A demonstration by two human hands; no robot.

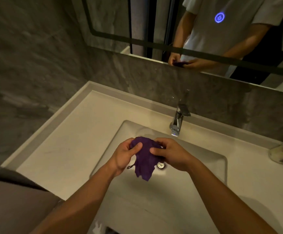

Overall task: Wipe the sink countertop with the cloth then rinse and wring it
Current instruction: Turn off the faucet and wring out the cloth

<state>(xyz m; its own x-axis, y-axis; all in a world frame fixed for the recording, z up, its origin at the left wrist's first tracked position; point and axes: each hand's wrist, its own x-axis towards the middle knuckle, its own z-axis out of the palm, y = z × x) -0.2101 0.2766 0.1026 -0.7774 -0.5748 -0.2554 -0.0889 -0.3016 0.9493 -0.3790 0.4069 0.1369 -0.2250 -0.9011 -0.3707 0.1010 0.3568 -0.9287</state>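
Both hands hold a purple cloth above the sink basin.

The white table [66,141] surrounds the sink [196,159], with a chrome faucet [178,122] at the back rim. The left hand [125,156] and right hand [171,154] each grip the bunched cloth [144,159], its lower end hanging free over the drain [161,165].

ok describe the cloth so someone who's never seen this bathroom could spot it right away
Start at the white sink basin set into the pale countertop, below the chrome tap. Over the basin, the left hand and right hand hold a bunched cloth, its lower end hanging toward the drain. It is the only deep purple thing among whites and greys.
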